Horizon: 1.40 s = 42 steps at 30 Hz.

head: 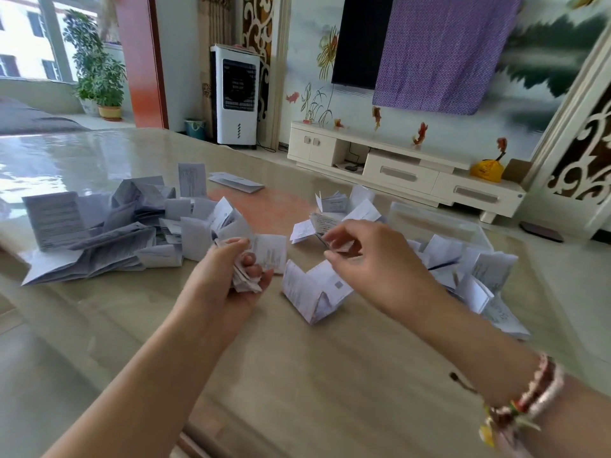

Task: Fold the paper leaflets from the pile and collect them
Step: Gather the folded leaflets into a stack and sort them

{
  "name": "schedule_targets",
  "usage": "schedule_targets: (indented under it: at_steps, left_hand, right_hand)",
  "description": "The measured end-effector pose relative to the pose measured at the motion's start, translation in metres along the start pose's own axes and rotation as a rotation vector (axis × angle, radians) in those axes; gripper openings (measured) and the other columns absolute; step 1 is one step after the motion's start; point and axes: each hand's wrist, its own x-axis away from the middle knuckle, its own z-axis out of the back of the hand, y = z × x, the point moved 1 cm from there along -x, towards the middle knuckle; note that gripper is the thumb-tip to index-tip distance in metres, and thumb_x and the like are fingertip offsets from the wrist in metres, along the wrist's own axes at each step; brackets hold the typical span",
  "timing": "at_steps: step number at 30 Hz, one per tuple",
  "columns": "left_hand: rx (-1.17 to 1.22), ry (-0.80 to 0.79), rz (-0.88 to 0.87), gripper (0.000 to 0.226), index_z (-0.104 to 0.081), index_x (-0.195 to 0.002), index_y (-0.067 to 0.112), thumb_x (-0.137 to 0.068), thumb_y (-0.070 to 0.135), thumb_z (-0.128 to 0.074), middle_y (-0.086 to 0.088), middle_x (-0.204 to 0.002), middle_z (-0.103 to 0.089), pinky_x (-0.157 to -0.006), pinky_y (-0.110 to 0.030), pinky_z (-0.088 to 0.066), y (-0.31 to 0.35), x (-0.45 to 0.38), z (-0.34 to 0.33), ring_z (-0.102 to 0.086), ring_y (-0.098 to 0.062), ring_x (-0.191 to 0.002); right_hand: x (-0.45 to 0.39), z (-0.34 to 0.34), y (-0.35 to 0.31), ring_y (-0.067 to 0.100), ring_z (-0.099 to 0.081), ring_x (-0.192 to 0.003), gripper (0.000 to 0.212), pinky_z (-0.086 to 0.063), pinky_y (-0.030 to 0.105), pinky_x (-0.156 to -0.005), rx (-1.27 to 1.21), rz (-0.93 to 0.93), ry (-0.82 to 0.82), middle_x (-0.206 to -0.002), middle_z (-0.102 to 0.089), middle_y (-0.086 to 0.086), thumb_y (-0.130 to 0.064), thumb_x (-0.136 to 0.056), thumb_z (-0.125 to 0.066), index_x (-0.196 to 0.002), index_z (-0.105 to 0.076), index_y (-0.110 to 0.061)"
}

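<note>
Left hand [231, 272] gripping folded leaflets [246, 279]

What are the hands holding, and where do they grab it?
The left hand grips a bunch of folded leaflets by its near end. The right hand seems to pinch something small at its fingertips; blur hides what.

I can't read the print on the leaflets [99, 223]; it's too small. My right hand [360, 256] hides whatever its fingertips pinch.
</note>
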Motion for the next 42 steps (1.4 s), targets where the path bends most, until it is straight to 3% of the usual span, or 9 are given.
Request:
schedule_targets:
  at_steps: [5,9,14,17,19,23,29,35,42]
  left_hand:
    - [-0.068,-0.003,0.058,0.02,-0.043,-0.108,0.016,-0.094,0.012,-0.055,0.003,-0.053,-0.036,-0.042,-0.016,-0.036,0.0,-0.003,-0.001,-0.031,-0.007,-0.04]
    - [-0.101,0.01,0.092,0.014,-0.046,-0.103,0.015,-0.094,0.011,-0.056,0.002,-0.056,-0.038,-0.051,-0.021,-0.04,-0.005,-0.002,-0.002,-0.033,-0.007,-0.041]
    - [-0.138,0.017,0.087,0.012,-0.047,-0.101,0.014,-0.094,0.014,-0.057,0.001,-0.061,-0.041,-0.06,-0.025,-0.044,-0.004,-0.004,-0.003,-0.037,-0.007,-0.04]
    - [-0.094,0.011,0.08,0.022,-0.051,-0.101,0.014,-0.089,0.027,-0.065,0.002,-0.06,-0.041,-0.06,-0.023,-0.042,0.0,-0.003,-0.004,-0.037,-0.006,-0.042]
    - [-0.088,-0.011,0.057,0.042,-0.052,-0.099,0.013,-0.077,0.043,-0.071,0.002,-0.061,-0.041,-0.06,-0.023,-0.039,0.002,0.0,-0.007,-0.036,-0.008,-0.048]
    - [-0.119,-0.203,-0.021,0.072,-0.061,-0.109,0.009,-0.062,0.063,-0.059,-0.002,-0.074,-0.049,-0.059,-0.018,-0.042,0.004,0.011,-0.016,-0.044,-0.008,-0.058]
    - [-0.183,-0.386,-0.034,0.037,-0.067,-0.101,0.003,-0.081,0.034,-0.068,-0.014,-0.092,-0.062,-0.096,-0.033,-0.045,0.013,0.025,-0.009,-0.058,-0.025,-0.094]
    - [-0.307,-0.306,0.021,0.036,-0.067,-0.111,0.008,-0.083,0.03,-0.064,-0.008,-0.083,-0.062,-0.072,-0.024,-0.035,0.022,0.025,0.001,-0.052,-0.016,-0.083]
    - [-0.309,-0.145,0.059,0.024,-0.06,-0.118,0.005,-0.097,0.005,-0.049,-0.011,-0.09,-0.069,-0.06,-0.026,-0.052,0.016,0.013,0.007,-0.066,-0.014,-0.07]
  right_hand:
    - [-0.056,-0.016,0.026,0.025,-0.043,-0.119,0.031,-0.034,0.034,-0.091,0.54,-0.033,-0.107,-0.123,-0.059,0.003,-0.027,-0.091,-0.057,-0.122,-0.058,-0.019]
    - [-0.083,-0.043,0.047,0.028,-0.042,-0.12,0.036,-0.033,0.037,-0.097,0.719,-0.073,-0.209,-0.125,-0.056,0.007,-0.025,-0.089,-0.059,-0.124,-0.055,-0.017]
    - [-0.092,-0.057,0.056,0.031,-0.054,-0.102,0.021,-0.04,0.036,-0.086,0.704,-0.092,-0.08,-0.103,-0.064,0.011,-0.017,-0.093,-0.049,-0.105,-0.066,-0.016]
    - [-0.082,-0.037,0.045,0.025,-0.063,-0.08,0.019,-0.05,0.033,-0.071,0.452,-0.025,0.108,-0.084,-0.068,0.005,-0.016,-0.093,-0.052,-0.093,-0.071,-0.013]
    - [-0.065,-0.021,0.024,0.017,-0.066,-0.078,0.013,-0.054,0.03,-0.07,-0.003,-0.023,0.196,-0.083,-0.072,0.001,-0.012,-0.09,-0.061,-0.091,-0.074,-0.013]
    - [-0.022,-0.005,-0.023,0.003,-0.066,-0.067,0.012,-0.047,0.013,-0.058,-0.793,-0.142,-0.074,-0.078,-0.074,0.004,-0.011,-0.091,-0.061,-0.091,-0.072,-0.006]
    - [-0.014,-0.021,-0.026,0.002,-0.059,-0.054,0.013,-0.039,0.015,-0.051,-0.813,-0.267,-0.293,-0.062,-0.068,-0.005,-0.014,-0.092,-0.061,-0.089,-0.071,-0.007]
    - [-0.022,-0.023,-0.028,0.003,-0.058,-0.056,0.01,-0.04,0.017,-0.056,-0.737,-0.295,-0.294,-0.066,-0.07,-0.004,-0.02,-0.089,-0.066,-0.085,-0.074,-0.015]
    - [-0.009,-0.022,-0.021,0.007,-0.063,-0.061,0.018,-0.044,0.013,-0.054,-0.569,-0.318,-0.101,-0.079,-0.068,-0.001,-0.022,-0.085,-0.071,-0.096,-0.063,-0.011]
